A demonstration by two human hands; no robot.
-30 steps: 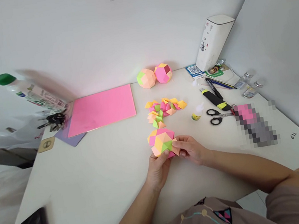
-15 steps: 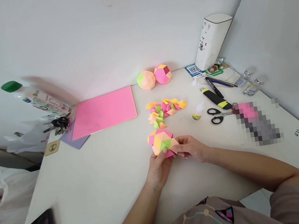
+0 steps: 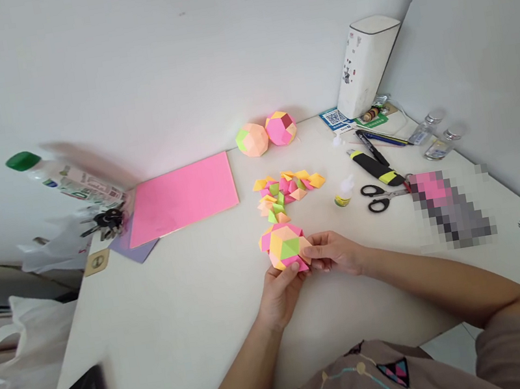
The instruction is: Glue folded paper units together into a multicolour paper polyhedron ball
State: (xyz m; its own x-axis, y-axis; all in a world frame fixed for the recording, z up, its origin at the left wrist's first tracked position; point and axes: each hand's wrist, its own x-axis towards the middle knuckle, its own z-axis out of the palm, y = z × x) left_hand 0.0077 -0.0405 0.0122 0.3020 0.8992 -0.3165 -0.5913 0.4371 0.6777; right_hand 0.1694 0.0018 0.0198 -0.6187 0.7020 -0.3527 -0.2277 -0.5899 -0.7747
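A folded paper ball in pink, yellow, peach and green is held between my two hands over the near part of the table. My left hand grips it from below, its thumb lying on a pink face near the bottom. At its right side my right hand pinches a peach flap between thumb and fingers. The fingers behind the ball are partly hidden. Just beyond lies a pile of small folded paper units in the same colours. Two rounded paper balls rest side by side against the wall.
Pink paper sheets lie at the left, near keys and a green-capped bottle. To the right are a small glue bottle, scissors, a box cutter, pens and glass jars. A white container stands behind.
My left thumb has slid down and right, off the green face onto the lower pink part. The ball has turned slightly, showing more of the green face. The view has shifted a little.
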